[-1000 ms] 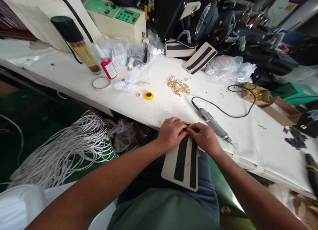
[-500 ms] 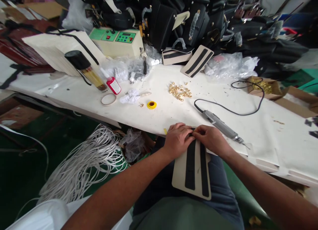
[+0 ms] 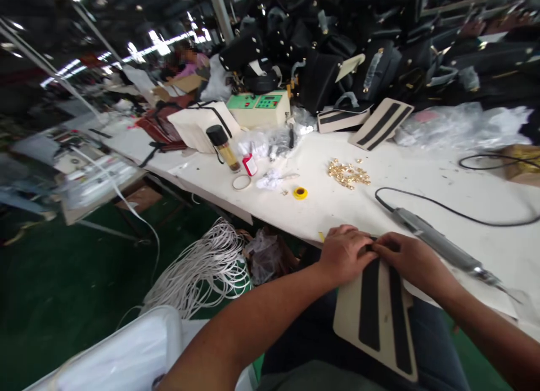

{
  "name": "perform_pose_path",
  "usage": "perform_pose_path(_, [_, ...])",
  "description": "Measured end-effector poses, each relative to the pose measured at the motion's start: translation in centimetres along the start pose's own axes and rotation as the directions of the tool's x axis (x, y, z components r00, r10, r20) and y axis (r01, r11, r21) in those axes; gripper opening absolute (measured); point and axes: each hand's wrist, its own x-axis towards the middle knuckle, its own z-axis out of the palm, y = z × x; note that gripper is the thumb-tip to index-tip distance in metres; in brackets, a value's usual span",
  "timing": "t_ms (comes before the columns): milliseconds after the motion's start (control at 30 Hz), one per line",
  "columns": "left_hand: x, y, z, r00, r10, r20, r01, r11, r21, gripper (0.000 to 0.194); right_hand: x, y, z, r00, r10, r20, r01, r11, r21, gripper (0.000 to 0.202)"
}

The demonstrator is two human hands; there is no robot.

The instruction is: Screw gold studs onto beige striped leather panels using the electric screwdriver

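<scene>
The view has swung left and up, so that more of the room is shown, while the beige panel (image 3: pixel 385 318) is still worked at its far end by both hands; no clear progress on it can be made out. The panel is propped over the jeans (image 3: pixel 436 335), at the near edge of the white tabletop (image 3: pixel 324 211). The left hand (image 3: pixel 343 253) is curled almost closed over the panel's far end. The right hand (image 3: pixel 415 261) is closed in a pinch against the same end; whether anything small is held in it cannot be told, since the fingertips are hidden.

The panel is flat and stiff-looking, with rounded corners and two matte black strips (image 3: pixel 370 301) laid lengthwise. To its right, a slim grey tool (image 3: pixel 439 242) with a metal tip is seen. Beyond the panel, shiny gold fittings (image 3: pixel 349 174) are scattered; beyond and left of it, a round yellow spool (image 3: pixel 300 193) is set.
</scene>
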Motion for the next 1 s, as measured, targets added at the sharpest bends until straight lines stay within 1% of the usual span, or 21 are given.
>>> perform_pose_path(67, [0.0, -0.3, 0.3, 1.0, -0.014, 0.0, 0.014, 1.0, 0.021, 0.028, 0.5, 0.7, 0.4, 0.999, 0.005, 0.041, -0.005, 1.0, 0.016, 0.03])
perform_pose_path(133, [0.0, -0.5, 0.3, 1.0, -0.019, 0.002, 0.019, 0.999, 0.033, 0.029, 0.7, 0.7, 0.5, 0.998, 0.011, 0.057, -0.013, 1.0, 0.023, 0.031])
perform_pose_path(233, [0.2, 0.1, -0.3, 1.0, -0.019, 0.006, 0.019, 0.999, 0.028, 0.025, -0.3, -0.8, 0.0, 1.0, -0.002, 0.028, 0.001, 0.999, 0.036, 0.029])
perform_pose_path(333, [0.5, 0.7, -1.0, 1.0, -0.027, -0.015, 0.028, 1.0, 0.012, 0.019, -1.4, -2.6, -1.0, 0.999, -0.05, -0.017, 0.051, 0.993, 0.102, 0.028])
perform_pose_path(367, [0.7, 0.6, -1.1, 1.0, -0.021, -0.018, 0.021, 1.0, 0.015, 0.019, -1.4, -2.9, -1.5, 0.996, -0.065, -0.056, 0.071, 0.992, 0.102, 0.025])
perform_pose_path(400, [0.9, 0.4, -1.2, 1.0, -0.004, -0.019, 0.005, 1.0, 0.02, 0.019, -1.2, -2.9, -2.1, 0.988, -0.074, -0.136, 0.081, 0.995, 0.051, 0.023])
perform_pose_path(433, [1.1, -0.1, -1.0, 0.999, 0.027, -0.02, -0.026, 0.999, 0.025, 0.019, -1.0, -2.7, -2.8, 0.967, -0.076, -0.243, 0.07, 0.997, -0.035, 0.023])
perform_pose_path(467, [1.3, -0.6, -0.8, 0.998, 0.05, -0.033, -0.049, 0.998, 0.036, 0.018, -0.6, -2.2, -3.7, 0.935, -0.104, -0.338, 0.062, 0.989, -0.134, 0.027])
perform_pose_path(500, [1.6, -1.2, -0.6, 0.996, 0.083, -0.039, -0.081, 0.996, 0.049, 0.017, -0.3, -1.5, -4.6, 0.908, -0.125, -0.399, 0.03, 0.971, -0.237, 0.033])
perform_pose_path(533, [1.8, -1.8, -0.3, 0.991, 0.119, -0.053, -0.116, 0.991, 0.06, 0.019, 0.0, -0.7, -5.6, 0.897, -0.121, -0.425, -0.025, 0.946, -0.323, 0.04])
perform_pose_path(600, [2.2, -2.7, 0.3, 0.983, 0.166, -0.081, -0.16, 0.984, 0.076, 0.023, 0.3, 1.1, -7.3, 0.906, -0.041, -0.422, -0.149, 0.901, -0.408, 0.052])
perform_pose_path(667, [2.5, -3.3, 0.6, 0.974, 0.201, -0.104, -0.193, 0.977, 0.086, 0.027, 0.4, 2.5, -8.2, 0.921, 0.047, -0.387, -0.221, 0.881, -0.417, 0.053])
perform_pose_path(700, [2.5, -3.5, 0.7, 0.97, 0.216, -0.11, -0.206, 0.974, 0.089, 0.028, 0.5, 3.0, -8.3, 0.927, 0.068, -0.368, -0.229, 0.882, -0.412, 0.051])
perform_pose_path(767, [2.6, -3.7, 0.8, 0.965, 0.234, -0.115, -0.224, 0.97, 0.094, 0.029, 0.7, 3.4, -7.9, 0.938, 0.073, -0.339, -0.216, 0.887, -0.408, 0.05])
perform_pose_path(900, [2.6, -3.7, 0.8, 0.965, 0.237, -0.111, -0.226, 0.969, 0.103, 0.028, 1.3, 3.0, -6.8, 0.953, 0.051, -0.299, -0.172, 0.902, -0.395, 0.053])
perform_pose_path(1000, [2.7, -3.6, 0.7, 0.966, 0.233, -0.111, -0.221, 0.969, 0.107, 0.028, 1.7, 3.0, -7.1, 0.961, 0.053, -0.271, -0.144, 0.934, -0.328, 0.041])
